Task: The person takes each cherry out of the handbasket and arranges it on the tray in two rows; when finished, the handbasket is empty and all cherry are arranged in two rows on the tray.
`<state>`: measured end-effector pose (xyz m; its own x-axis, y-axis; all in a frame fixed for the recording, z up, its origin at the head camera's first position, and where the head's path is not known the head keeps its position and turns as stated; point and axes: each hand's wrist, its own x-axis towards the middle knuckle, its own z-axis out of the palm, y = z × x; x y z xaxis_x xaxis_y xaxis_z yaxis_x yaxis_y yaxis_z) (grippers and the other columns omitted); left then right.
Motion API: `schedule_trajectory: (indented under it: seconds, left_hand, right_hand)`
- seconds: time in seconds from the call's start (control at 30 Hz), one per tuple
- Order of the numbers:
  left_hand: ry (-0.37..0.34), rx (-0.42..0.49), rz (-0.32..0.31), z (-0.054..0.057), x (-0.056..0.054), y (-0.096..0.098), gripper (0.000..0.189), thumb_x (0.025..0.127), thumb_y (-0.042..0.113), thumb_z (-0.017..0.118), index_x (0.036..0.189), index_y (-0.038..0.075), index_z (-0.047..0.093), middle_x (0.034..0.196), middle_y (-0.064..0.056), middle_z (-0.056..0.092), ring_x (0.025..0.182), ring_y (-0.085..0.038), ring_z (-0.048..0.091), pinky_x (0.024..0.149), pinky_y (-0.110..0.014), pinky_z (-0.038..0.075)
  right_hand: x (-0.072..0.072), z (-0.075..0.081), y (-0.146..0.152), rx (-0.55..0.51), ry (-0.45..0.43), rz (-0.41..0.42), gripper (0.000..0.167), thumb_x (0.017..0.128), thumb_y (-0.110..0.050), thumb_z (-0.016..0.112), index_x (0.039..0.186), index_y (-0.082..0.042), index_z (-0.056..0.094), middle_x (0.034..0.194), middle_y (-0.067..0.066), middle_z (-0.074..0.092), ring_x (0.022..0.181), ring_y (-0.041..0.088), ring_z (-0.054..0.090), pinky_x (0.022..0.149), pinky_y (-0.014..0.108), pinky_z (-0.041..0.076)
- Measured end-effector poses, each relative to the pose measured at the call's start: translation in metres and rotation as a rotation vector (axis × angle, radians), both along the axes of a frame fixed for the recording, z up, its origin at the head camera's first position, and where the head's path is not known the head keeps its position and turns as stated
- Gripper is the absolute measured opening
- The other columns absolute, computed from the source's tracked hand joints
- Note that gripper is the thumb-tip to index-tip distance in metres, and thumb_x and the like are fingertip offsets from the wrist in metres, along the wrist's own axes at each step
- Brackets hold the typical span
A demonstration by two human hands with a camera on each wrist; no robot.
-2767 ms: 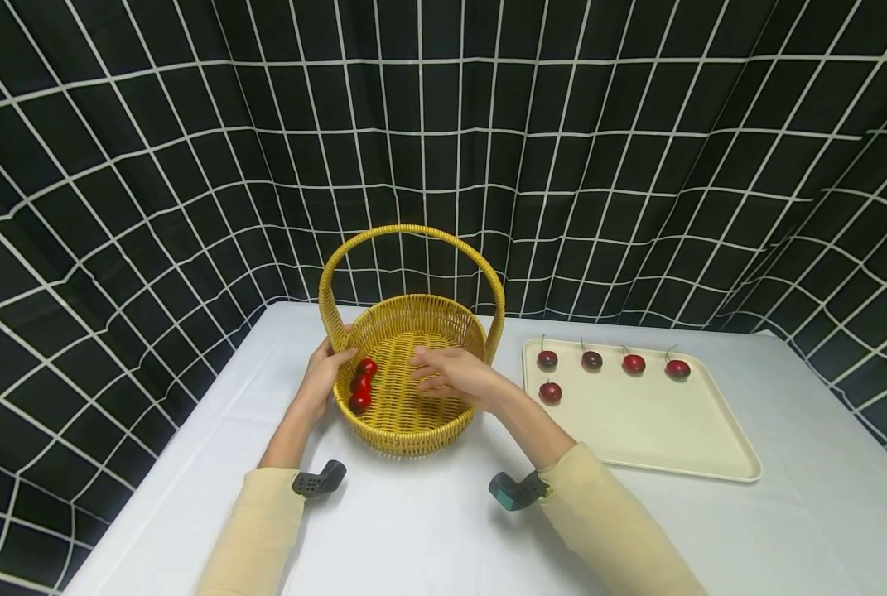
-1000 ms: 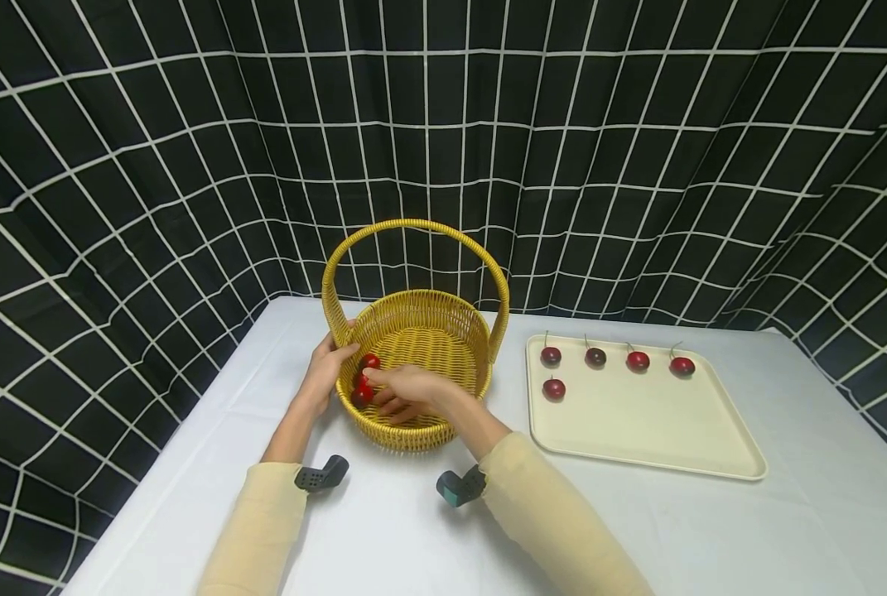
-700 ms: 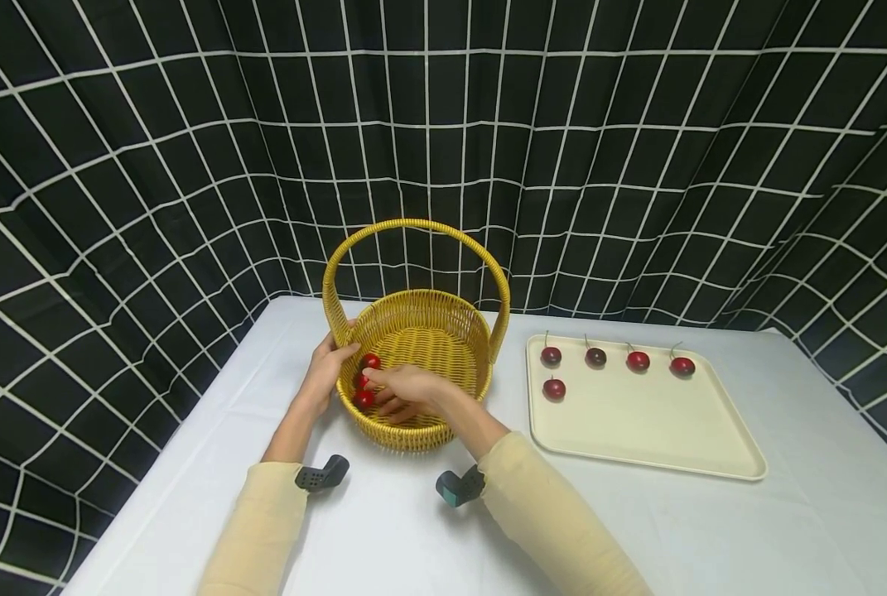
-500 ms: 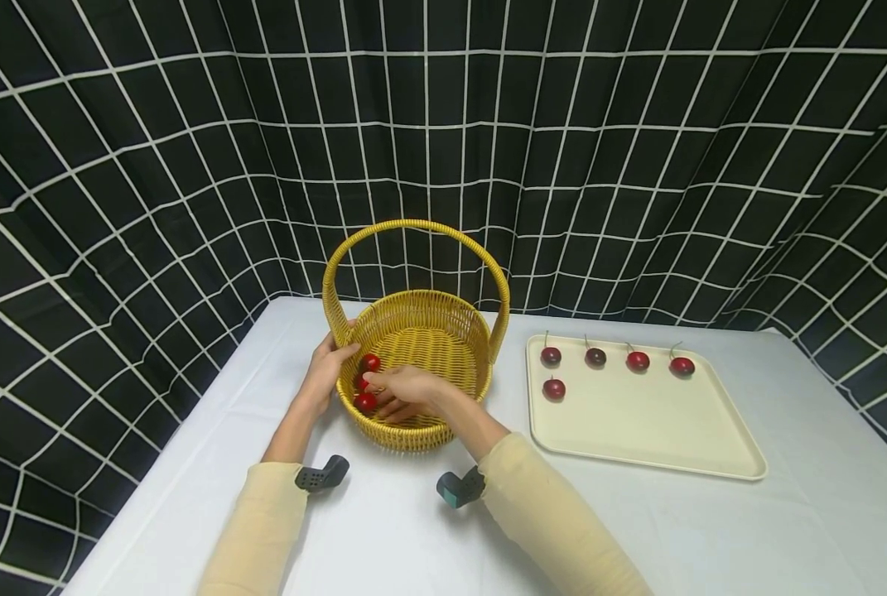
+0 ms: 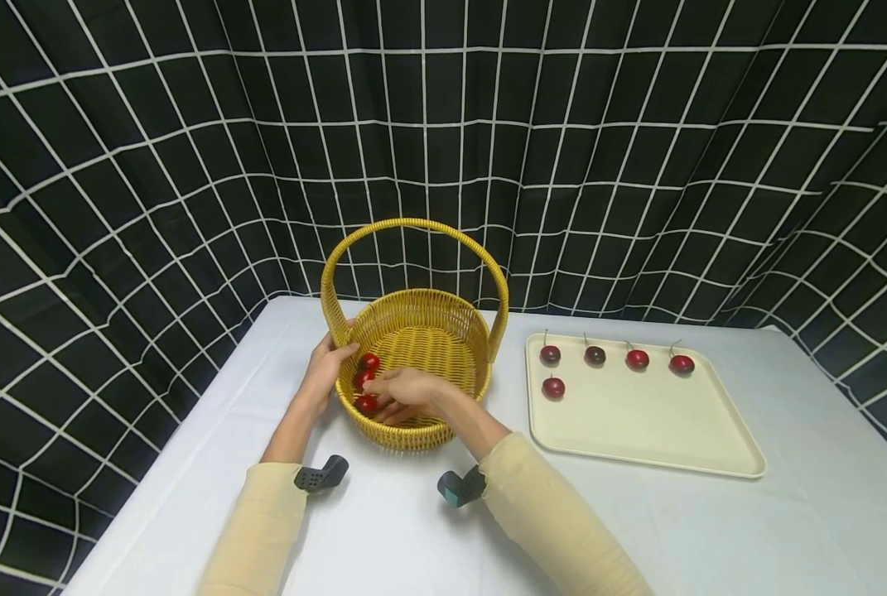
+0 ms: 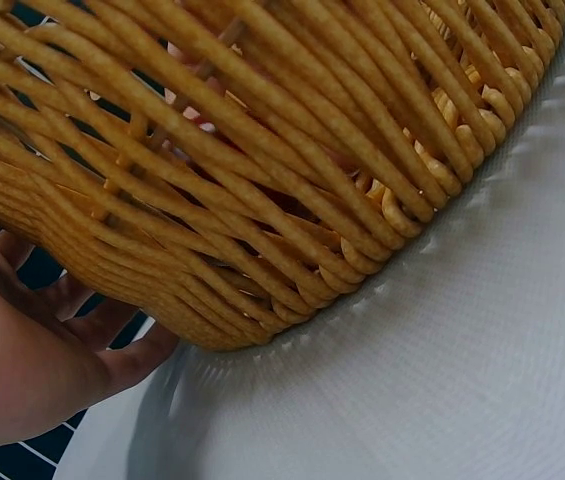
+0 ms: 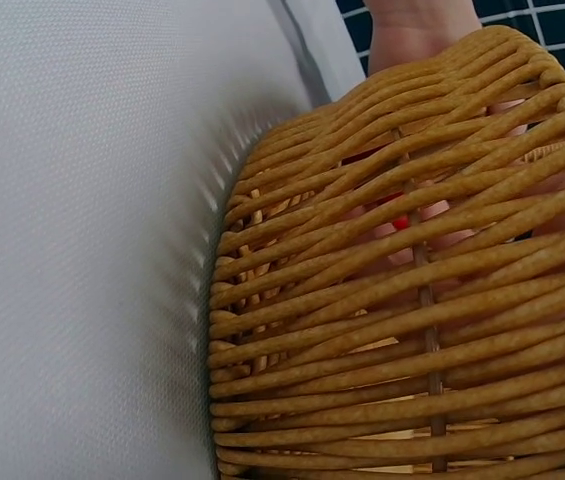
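Note:
A yellow wicker basket (image 5: 406,439) with a tall arched handle stands on the white cloth. My left hand (image 5: 322,377) holds its left rim beside the handle's foot, thumb over the edge and fingers outside the weave. Inside at the left lie three red cherries in a row: a far cherry (image 5: 369,362), a middle cherry (image 5: 363,380) and a front cherry (image 5: 366,404). My right hand (image 5: 409,389) reaches into the basket, thumb tip at the middle cherry and fingers right beside the front one. Whether it pinches a cherry I cannot tell. Through the weave its fingers (image 7: 440,212) show near a red patch.
To the right, a cream tray (image 5: 652,430) carries several cherries with stems, most along its far edge, plus one cherry (image 5: 553,388) nearer the left side. Behind the table hangs a black curtain (image 5: 443,149) with white grid lines.
My right hand has moved left within the basket to the cherries. The front cherry has turned and shifted slightly toward me. My left hand keeps its hold on the rim.

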<state>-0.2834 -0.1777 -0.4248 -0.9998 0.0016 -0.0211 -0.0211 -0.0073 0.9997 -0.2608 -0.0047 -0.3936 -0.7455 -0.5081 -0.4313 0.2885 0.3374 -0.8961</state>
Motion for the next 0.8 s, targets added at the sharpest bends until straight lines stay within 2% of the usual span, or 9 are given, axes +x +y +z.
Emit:
schedule_trajectory:
  seconds: [0.23, 0.37, 0.53, 0.63, 0.8]
  left_hand:
    - [-0.003, 0.001, -0.002, 0.0013, 0.0009, 0.0009, 0.049, 0.099, 0.012, 0.046, 0.146, 0.009, 0.034, 0.148, -0.013, 0.034, 0.135, -0.028, 0.031, 0.111, -0.044, 0.024]
    - [-0.006, 0.000, 0.007, 0.0011, 0.0004, 0.0008, 0.048, 0.099, 0.011, 0.046, 0.145, 0.008, 0.035, 0.147, -0.013, 0.036, 0.134, -0.027, 0.032, 0.111, -0.043, 0.024]
    - [0.000, -0.003, 0.011, -0.0006, -0.0010, 0.0000, 0.048, 0.098, 0.010, 0.046, 0.144, 0.007, 0.036, 0.145, -0.015, 0.037, 0.132, -0.027, 0.034, 0.110, -0.043, 0.026]
    - [0.001, -0.004, 0.011, -0.0011, -0.0011, -0.0003, 0.048, 0.098, 0.010, 0.046, 0.145, 0.007, 0.035, 0.146, -0.015, 0.037, 0.132, -0.027, 0.034, 0.109, -0.043, 0.027]
    - [0.000, -0.005, 0.005, -0.0003, -0.0004, -0.0002, 0.049, 0.099, 0.010, 0.046, 0.146, 0.007, 0.034, 0.147, -0.014, 0.035, 0.133, -0.027, 0.033, 0.110, -0.043, 0.026]
  right_hand:
    - [0.0000, -0.0003, 0.0004, -0.016, 0.006, 0.075, 0.028, 0.099, -0.016, 0.052, 0.118, 0.003, 0.060, 0.102, 0.013, 0.061, 0.082, 0.023, 0.060, 0.077, 0.032, 0.054]
    - [-0.0009, -0.0019, 0.0007, -0.042, 0.002, 0.074, 0.025, 0.099, -0.009, 0.051, 0.117, 0.004, 0.061, 0.097, 0.011, 0.062, 0.077, 0.020, 0.060, 0.076, 0.032, 0.055]
    - [-0.0017, -0.0032, 0.0005, -0.050, 0.006, 0.075, 0.021, 0.095, -0.004, 0.055, 0.115, 0.004, 0.060, 0.096, 0.009, 0.063, 0.077, 0.019, 0.060, 0.077, 0.032, 0.055]
    - [-0.0017, -0.0033, 0.0002, -0.053, 0.037, 0.073, 0.026, 0.092, -0.003, 0.061, 0.117, 0.002, 0.058, 0.094, 0.011, 0.063, 0.077, 0.018, 0.060, 0.077, 0.032, 0.055]
    - [-0.0005, -0.0016, 0.0000, -0.084, 0.062, 0.036, 0.047, 0.086, -0.001, 0.068, 0.128, 0.000, 0.047, 0.090, 0.015, 0.063, 0.077, 0.022, 0.063, 0.079, 0.035, 0.054]
